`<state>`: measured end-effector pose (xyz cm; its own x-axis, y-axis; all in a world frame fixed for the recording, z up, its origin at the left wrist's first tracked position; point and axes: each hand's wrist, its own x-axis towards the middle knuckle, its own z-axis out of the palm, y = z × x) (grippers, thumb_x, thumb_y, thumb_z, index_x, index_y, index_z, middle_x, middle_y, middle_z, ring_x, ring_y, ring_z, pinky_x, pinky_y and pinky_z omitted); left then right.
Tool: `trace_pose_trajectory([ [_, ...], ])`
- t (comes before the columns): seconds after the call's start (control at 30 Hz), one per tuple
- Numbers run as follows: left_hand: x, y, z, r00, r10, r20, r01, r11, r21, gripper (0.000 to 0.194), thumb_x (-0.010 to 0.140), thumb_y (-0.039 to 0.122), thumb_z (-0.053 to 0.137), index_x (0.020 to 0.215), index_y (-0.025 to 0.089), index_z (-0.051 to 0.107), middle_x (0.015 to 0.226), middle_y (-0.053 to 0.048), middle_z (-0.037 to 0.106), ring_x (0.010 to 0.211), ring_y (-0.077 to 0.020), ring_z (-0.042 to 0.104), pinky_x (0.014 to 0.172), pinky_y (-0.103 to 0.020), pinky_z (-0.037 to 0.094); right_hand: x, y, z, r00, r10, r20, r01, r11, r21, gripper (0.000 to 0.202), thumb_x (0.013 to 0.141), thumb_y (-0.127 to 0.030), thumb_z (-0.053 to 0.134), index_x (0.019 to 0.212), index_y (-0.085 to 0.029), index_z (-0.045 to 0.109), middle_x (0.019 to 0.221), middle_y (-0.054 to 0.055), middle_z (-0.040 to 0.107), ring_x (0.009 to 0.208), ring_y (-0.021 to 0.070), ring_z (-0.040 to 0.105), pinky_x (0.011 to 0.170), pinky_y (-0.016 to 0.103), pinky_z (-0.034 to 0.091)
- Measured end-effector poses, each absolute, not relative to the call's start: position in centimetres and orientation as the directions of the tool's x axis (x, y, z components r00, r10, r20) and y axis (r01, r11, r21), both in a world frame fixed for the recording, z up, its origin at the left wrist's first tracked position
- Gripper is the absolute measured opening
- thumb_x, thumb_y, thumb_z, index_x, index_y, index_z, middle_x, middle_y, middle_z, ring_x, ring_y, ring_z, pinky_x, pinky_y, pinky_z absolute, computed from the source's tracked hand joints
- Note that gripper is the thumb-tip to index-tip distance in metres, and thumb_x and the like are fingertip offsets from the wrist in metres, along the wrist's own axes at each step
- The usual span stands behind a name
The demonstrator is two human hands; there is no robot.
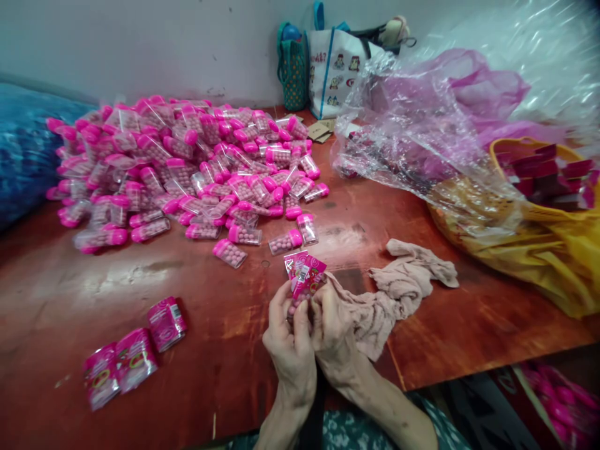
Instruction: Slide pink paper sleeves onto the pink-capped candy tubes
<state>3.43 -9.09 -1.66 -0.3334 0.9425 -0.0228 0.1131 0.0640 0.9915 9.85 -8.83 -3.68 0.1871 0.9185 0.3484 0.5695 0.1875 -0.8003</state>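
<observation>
At the table's front edge, my left hand [291, 344] is closed around a small clear candy container [294, 305] of pink balls. A printed pink wrapper [305, 272] with a barcode stands up from it, above the fingertips. My right hand [334, 328] is closed against the right side of the same container and wrapper; its fingertips are partly hidden. Just beyond the hands lie loose pink-capped candy containers [229, 253]. To the left, three wrapped containers [135, 359] lie on the table. A crumpled beige cloth [398, 284] lies right beside my right hand.
A big heap of pink-capped containers [187, 162] covers the back left, beside a blue plastic bag [28, 150]. Clear plastic film [412, 131] and a yellow basket [506, 145] of dark pink pieces are at right. A white tote bag [328, 81] stands against the wall.
</observation>
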Motion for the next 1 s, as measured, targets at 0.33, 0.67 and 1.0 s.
trace_pose_trajectory([
  [0.33, 2.8, -7.5, -0.8, -0.287, 0.937, -0.198, -0.324, 0.099, 0.941, 0.032, 0.077, 0.023, 0.061, 0.108, 0.017, 0.054, 0.08, -0.003, 0.067, 0.061, -0.01, 0.061, 0.051, -0.016, 0.046, 9.4, -9.7, -2.8, 0.13, 0.91, 0.394, 0.416, 0.31, -0.855, 0.022, 0.091, -0.016, 0.035, 0.073, -0.02, 0.048, 0.066, 0.001, 0.051, 0.062, 0.0146, 0.051, 0.059, 0.027, 0.045],
  [0.67, 1.6, -7.4, 0.3, -0.045, 0.956, -0.29, -0.501, 0.23, 0.835, 0.023, 0.079, 0.025, 0.059, 0.1, 0.019, 0.053, 0.065, 0.003, 0.056, 0.04, -0.0031, 0.041, 0.034, -0.012, 0.029, 10.5, -7.4, -0.4, 0.198, 0.98, 0.007, -0.023, 0.012, -1.0, 0.026, 0.091, -0.036, 0.042, 0.086, -0.019, 0.061, 0.074, 0.002, 0.058, 0.064, 0.0138, 0.055, 0.059, 0.026, 0.047],
  [1.0, 0.8, -7.7, -0.5, -0.144, 0.927, -0.347, -0.55, 0.216, 0.807, 0.025, 0.076, 0.023, 0.062, 0.1, 0.019, 0.056, 0.075, 0.001, 0.063, 0.059, -0.0066, 0.057, 0.057, -0.016, 0.045, 7.1, -9.1, -0.6, 0.109, 0.987, -0.12, -0.167, -0.101, -0.981, 0.016, 0.083, -0.029, 0.057, 0.094, -0.018, 0.061, 0.082, 0.002, 0.058, 0.074, 0.0135, 0.055, 0.067, 0.023, 0.047],
])
